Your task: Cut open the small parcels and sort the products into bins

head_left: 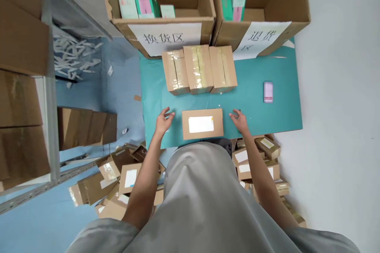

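Note:
A closed cardboard box [202, 134] with a white label [201, 124] lies on the teal tabletop [249, 120] right in front of me. My left hand [164, 121] hovers to the left of this box, fingers apart and nothing held. On the opposite side is my right hand [240, 121], also open, with a gap between it and the box. Neither hand touches the cardboard. Just beyond stand three taped cardboard boxes [198, 69] side by side.
Two large open cartons [166, 33] [258, 39] with paper signs stand at the back, holding green and white packages [144, 2]. A small pink-and-white item [268, 92] lies at right. Parcels [113, 182] pile below the table; a shelf [53, 126] stands left.

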